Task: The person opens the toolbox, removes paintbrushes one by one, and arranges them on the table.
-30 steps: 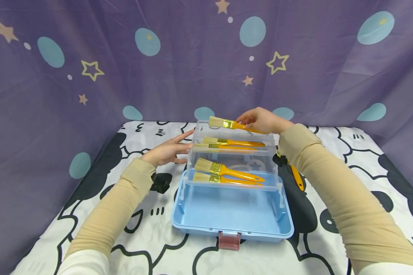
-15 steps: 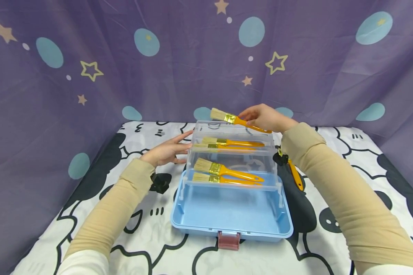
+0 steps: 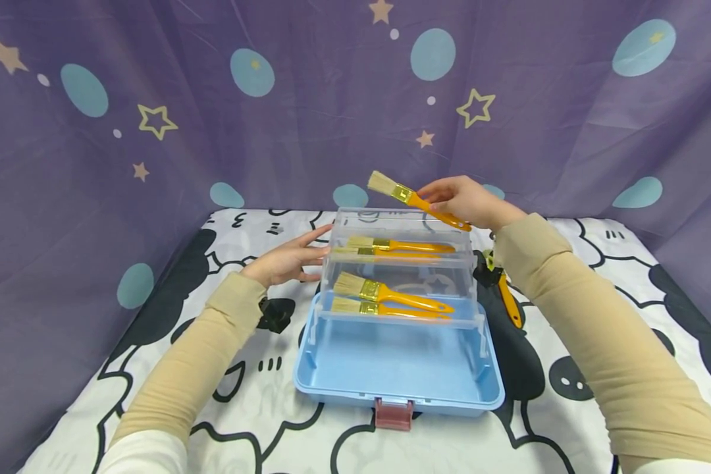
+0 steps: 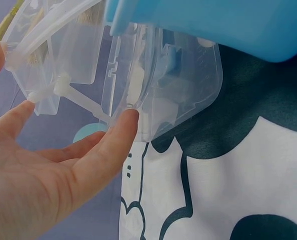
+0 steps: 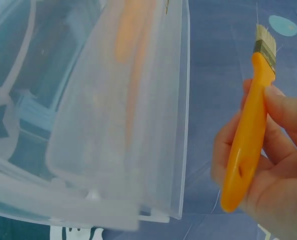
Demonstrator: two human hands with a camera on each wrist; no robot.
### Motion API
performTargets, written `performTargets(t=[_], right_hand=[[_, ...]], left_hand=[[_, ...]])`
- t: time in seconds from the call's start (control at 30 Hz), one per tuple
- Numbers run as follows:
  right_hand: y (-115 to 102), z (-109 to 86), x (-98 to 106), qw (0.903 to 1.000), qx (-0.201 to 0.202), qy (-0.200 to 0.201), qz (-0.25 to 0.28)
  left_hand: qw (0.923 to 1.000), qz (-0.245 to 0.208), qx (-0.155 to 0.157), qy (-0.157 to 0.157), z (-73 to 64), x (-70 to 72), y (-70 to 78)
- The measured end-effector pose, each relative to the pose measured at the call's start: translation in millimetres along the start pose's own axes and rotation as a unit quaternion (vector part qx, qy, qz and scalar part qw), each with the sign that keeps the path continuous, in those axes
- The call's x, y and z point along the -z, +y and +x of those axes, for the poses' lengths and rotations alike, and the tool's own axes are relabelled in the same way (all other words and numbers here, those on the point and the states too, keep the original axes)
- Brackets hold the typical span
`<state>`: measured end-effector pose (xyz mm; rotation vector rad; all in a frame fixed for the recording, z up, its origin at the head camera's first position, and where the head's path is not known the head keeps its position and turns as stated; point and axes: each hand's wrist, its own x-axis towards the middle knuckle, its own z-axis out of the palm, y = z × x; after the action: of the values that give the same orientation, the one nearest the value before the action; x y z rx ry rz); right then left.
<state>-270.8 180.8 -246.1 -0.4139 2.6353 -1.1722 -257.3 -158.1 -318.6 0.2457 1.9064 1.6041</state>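
My right hand [image 3: 465, 202] pinches a paintbrush [image 5: 248, 125] by its orange handle, above the back right of the open toolbox. Its pale bristles point up and to the left in the head view. My left hand [image 3: 284, 262] has its fingers spread, with fingertips at the left side of the clear trays, as the left wrist view [image 4: 63, 165] also shows. The blue toolbox [image 3: 399, 368] stands with its tiered clear trays [image 3: 415, 273] raised. In the lower tray lie two paintbrushes [image 3: 385, 293], and two more paintbrushes [image 3: 403, 245] lie in the upper tray.
Another orange-handled brush [image 3: 509, 303] lies on the patterned cloth [image 3: 255, 421] right of the toolbox, partly hidden by the right sleeve. A pink latch [image 3: 394, 415] hangs at the toolbox front. A purple curtain [image 3: 332, 131] rises behind.
My right hand has lifted the paintbrush up and slightly right, away from over the upper tray, and its bristle end has tilted higher. My left hand has stayed at the trays.
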Motion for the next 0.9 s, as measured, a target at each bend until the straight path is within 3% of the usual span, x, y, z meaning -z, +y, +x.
performTargets(t=[0.57,0.9], right_hand=[[11.3,-5.2,-3.3,0.9959,-0.032,0.016,0.082],[18.3,-12.4,-5.6,0.9848,-0.046,0.014,0.167]], left_hand=[[0.9999,0.008,-0.008,-0.01,-2.1,0.3,1.7],[0.9999,0.001,-0.003,-0.01,-1.2,0.6,0.7]])
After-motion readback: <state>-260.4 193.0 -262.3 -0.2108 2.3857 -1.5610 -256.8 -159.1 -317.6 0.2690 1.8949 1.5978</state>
